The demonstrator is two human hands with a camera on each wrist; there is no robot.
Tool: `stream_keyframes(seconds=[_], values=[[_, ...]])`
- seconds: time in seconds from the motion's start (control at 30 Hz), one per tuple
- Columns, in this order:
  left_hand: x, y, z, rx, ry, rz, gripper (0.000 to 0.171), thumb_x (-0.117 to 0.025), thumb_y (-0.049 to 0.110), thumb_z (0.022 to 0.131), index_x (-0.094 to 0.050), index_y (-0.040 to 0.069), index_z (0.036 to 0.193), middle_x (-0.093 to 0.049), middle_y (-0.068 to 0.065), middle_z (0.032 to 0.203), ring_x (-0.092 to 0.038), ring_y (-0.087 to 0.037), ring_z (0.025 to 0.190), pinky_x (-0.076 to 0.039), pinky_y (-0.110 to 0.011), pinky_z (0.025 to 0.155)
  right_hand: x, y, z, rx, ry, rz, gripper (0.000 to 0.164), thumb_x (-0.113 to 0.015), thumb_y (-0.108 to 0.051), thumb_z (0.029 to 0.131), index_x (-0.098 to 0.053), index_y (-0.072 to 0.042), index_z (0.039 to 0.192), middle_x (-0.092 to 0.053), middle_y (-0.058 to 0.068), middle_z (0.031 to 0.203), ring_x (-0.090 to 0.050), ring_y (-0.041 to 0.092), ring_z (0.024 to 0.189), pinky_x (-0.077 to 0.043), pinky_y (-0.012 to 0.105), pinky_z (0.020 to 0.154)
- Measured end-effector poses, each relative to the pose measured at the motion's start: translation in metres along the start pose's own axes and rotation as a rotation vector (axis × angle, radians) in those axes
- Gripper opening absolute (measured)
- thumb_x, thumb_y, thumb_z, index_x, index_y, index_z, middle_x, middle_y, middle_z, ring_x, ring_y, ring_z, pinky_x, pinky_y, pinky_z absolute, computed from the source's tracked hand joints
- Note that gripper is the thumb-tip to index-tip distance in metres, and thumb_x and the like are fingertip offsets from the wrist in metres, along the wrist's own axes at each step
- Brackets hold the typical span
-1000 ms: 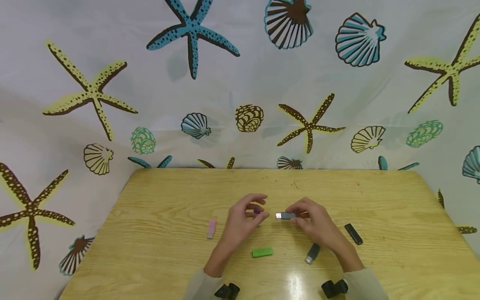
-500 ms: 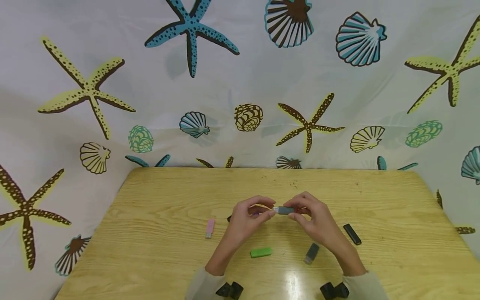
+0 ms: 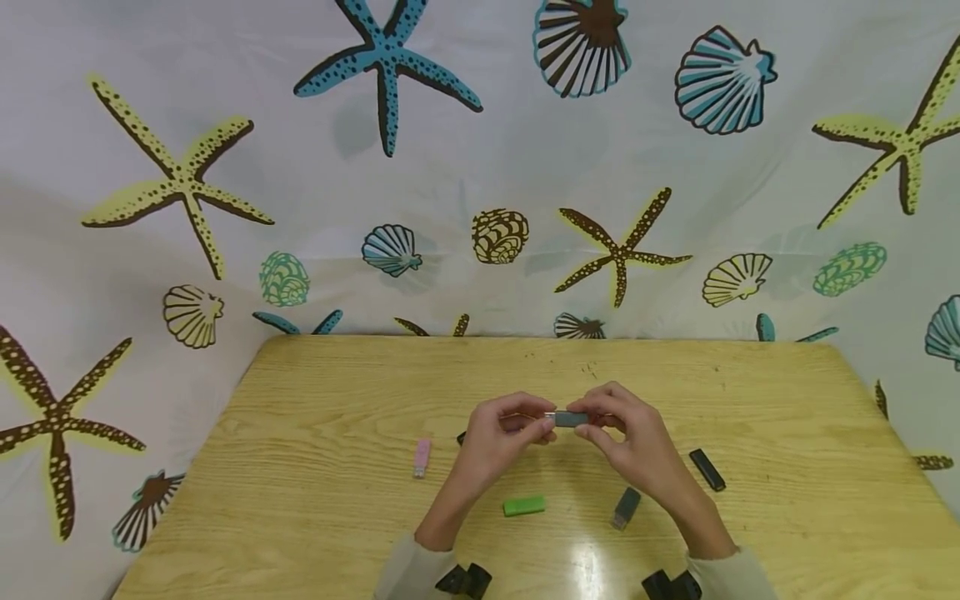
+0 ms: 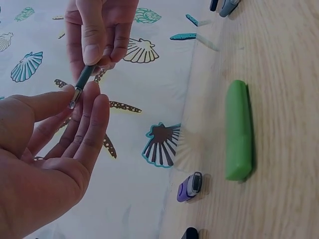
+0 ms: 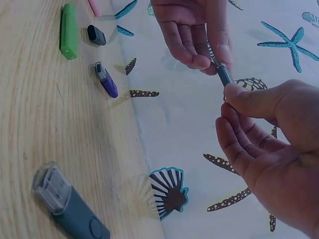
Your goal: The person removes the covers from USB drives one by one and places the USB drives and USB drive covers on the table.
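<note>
A dark grey USB stick [image 3: 572,419] is held level above the table between both hands. My right hand [image 3: 628,433] pinches its grey body between thumb and fingers. At the other end, the thumb and index finger of my left hand [image 3: 497,435] pinch the metal plug [image 4: 75,96]. Both hands are clear of the tabletop in the wrist views. Below them lies a purple USB stick [image 5: 107,82], hidden by the left hand in the head view. A second dark grey USB stick [image 3: 626,508] with a clear cap rests near the right forearm.
On the wooden table [image 3: 337,400] lie a pink USB stick [image 3: 422,458] at left, a green stick [image 3: 523,506] in front and a black stick [image 3: 707,469] at right. Another small black one [image 5: 96,35] sits behind the left hand. A shell-patterned cloth [image 3: 450,183] hangs behind.
A second ago the left hand was apart from the stick with fingers spread. It moved right and took the plug end, while the right hand brought the stick slightly up.
</note>
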State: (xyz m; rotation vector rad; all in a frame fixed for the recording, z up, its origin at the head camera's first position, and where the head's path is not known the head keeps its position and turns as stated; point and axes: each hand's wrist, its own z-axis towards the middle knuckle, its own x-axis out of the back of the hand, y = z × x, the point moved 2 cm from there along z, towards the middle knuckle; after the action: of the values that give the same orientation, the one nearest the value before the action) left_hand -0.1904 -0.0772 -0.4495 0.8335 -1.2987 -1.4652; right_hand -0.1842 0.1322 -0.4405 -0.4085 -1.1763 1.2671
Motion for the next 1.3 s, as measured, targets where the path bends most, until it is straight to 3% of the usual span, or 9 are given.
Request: stream_keyframes(seconds=[0.37,0.7,0.93,1.13,1.3], values=[[0.001,0.006,-0.005,-0.043,0.012,0.003,0.020,-0.070,0.005,0.098,-0.072,-0.001,0.116,-0.072,-0.018,0.100,-0.075,-0.030,0.087,-0.062,-0.038,0.079,-0.001,-0.010,-0.001,0.064,0.050,0.037,0.023,-0.075,-0.001,0.092,-0.076,-0.009,0.113,-0.069,0.003,0.110,-0.068,0.016,0.088,-0.060,0.028,0.081],[-0.001,0.009,-0.005,-0.056,-0.002,0.007,0.019,-0.070,0.005,0.098,-0.073,-0.002,0.115,-0.072,-0.019,0.097,-0.075,-0.030,0.085,-0.062,-0.037,0.078,0.002,-0.012,-0.001,0.145,0.085,-0.112,0.026,-0.080,-0.001,0.087,-0.078,-0.012,0.111,-0.070,-0.002,0.108,-0.068,0.012,0.087,-0.060,0.034,0.073],[-0.001,0.011,-0.005,-0.077,-0.020,0.016,0.018,-0.071,0.004,0.097,-0.074,-0.003,0.113,-0.073,-0.019,0.095,-0.076,-0.030,0.084,-0.062,-0.041,0.076,0.005,-0.015,-0.002,0.144,0.075,-0.141,0.025,-0.081,-0.001,0.087,-0.078,-0.012,0.109,-0.069,-0.004,0.108,-0.068,0.013,0.094,-0.060,0.034,0.076],[-0.001,0.010,-0.005,-0.093,-0.029,0.035,0.018,-0.073,0.007,0.096,-0.074,-0.002,0.112,-0.074,-0.017,0.093,-0.076,-0.030,0.082,-0.063,-0.037,0.073,0.006,-0.017,-0.002,0.153,0.057,-0.162,0.024,-0.082,-0.001,0.087,-0.078,-0.012,0.108,-0.069,-0.004,0.108,-0.068,0.012,0.093,-0.060,0.032,0.076],[0.000,0.011,-0.006,-0.103,-0.032,0.029,0.017,-0.073,0.006,0.096,-0.075,-0.002,0.111,-0.074,-0.017,0.093,-0.076,-0.028,0.081,-0.062,-0.046,0.074,0.007,-0.017,-0.002,0.163,0.038,-0.163,0.023,-0.081,-0.002,0.087,-0.077,-0.012,0.108,-0.070,-0.004,0.107,-0.068,0.012,0.093,-0.060,0.032,0.076]])
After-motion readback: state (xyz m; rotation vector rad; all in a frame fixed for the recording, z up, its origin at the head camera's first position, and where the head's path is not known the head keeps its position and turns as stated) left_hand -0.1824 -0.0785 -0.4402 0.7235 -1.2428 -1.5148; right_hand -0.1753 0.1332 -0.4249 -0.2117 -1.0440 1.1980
